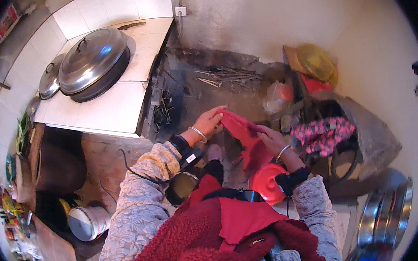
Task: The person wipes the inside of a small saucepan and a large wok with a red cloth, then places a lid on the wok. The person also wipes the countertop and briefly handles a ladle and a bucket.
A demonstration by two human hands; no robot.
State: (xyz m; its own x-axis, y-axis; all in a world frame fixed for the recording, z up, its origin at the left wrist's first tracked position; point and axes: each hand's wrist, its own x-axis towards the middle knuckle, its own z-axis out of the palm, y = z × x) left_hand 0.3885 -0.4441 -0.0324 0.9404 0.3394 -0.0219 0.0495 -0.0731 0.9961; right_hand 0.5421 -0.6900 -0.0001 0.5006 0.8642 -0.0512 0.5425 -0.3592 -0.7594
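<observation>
A red cloth [245, 132] is stretched between my two hands over the floor. My left hand [208, 125] pinches its upper left end between thumb and fingers. On the other side my right hand [271, 139] grips the cloth's right edge, and a loose part hangs below. Beneath my right forearm is a red plastic basin [268, 182], partly hidden by the cloth and arm. A dark round container [181, 188] stands below my left wrist. Both wrists carry a bangle and a dark strapped device.
A tiled stove [126, 97] with a large lidded wok [93, 62] stands upper left. Thin sticks [228, 77] lie by the wall. To the right are a pink patterned cloth [324, 134] and a grey sack [373, 133]. A white bucket [89, 222] stands lower left; metal basins [387, 215] lean lower right.
</observation>
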